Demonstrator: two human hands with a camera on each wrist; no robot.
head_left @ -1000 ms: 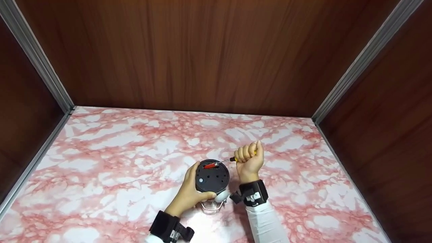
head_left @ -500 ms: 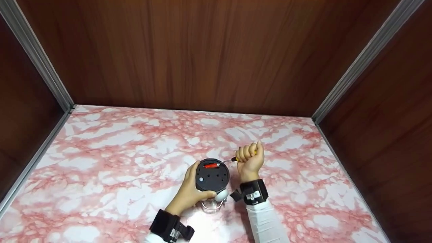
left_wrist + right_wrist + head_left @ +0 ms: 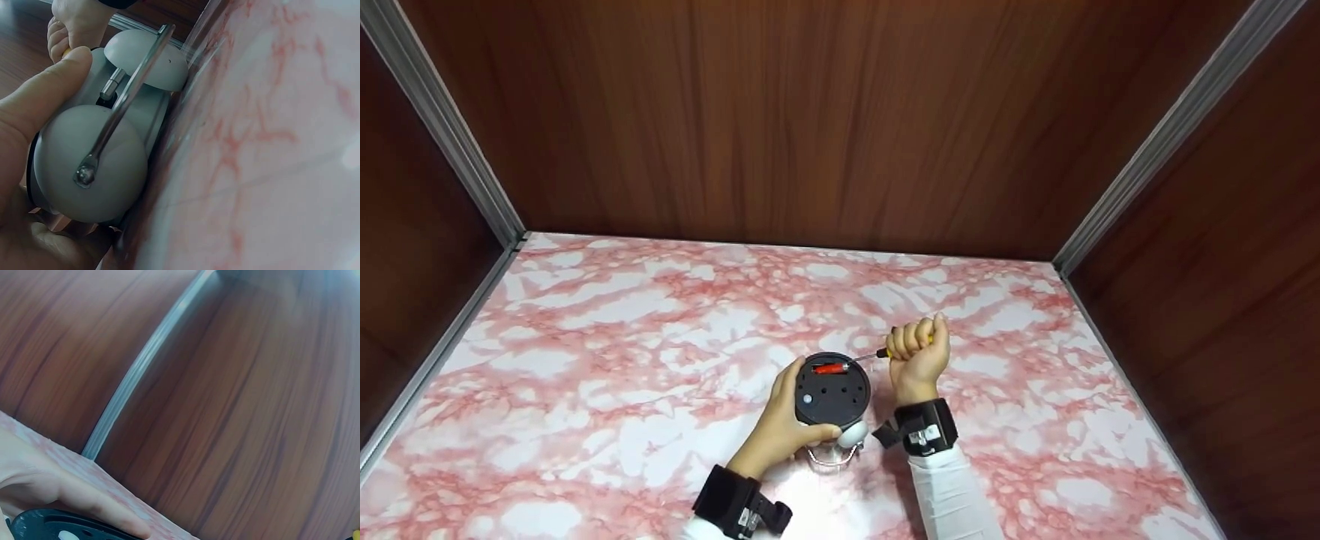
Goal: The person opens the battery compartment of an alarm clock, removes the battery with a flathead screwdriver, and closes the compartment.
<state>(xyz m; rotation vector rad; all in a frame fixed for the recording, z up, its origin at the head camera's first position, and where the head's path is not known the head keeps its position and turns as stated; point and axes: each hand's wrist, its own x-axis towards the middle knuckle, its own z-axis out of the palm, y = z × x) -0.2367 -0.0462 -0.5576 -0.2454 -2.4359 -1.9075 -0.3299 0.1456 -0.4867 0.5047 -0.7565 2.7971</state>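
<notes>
A twin-bell alarm clock [image 3: 831, 409] is held with its black back toward the head camera. My left hand [image 3: 789, 420] grips it from the left, thumb along the bell side. In the left wrist view its pale bells [image 3: 93, 163] and metal carrying handle [image 3: 126, 101] show. A red battery [image 3: 831, 369] sits in the back's battery slot, its right end seeming raised. My right hand [image 3: 919, 352] holds a screwdriver [image 3: 883, 352] by its yellow and black handle, fingers curled round it. The shaft points at the battery's right end; whether the tip touches is too small to tell.
The table [image 3: 622, 345] has a pink and white marbled surface. Brown wood-grain panels [image 3: 780, 127] stand at the back and both sides, with grey metal strips [image 3: 1177, 127] at the corners.
The battery's right end has come up in its slot, and it now shows more fully. My right hand and the screwdriver have shifted slightly right. My left hand keeps its grip.
</notes>
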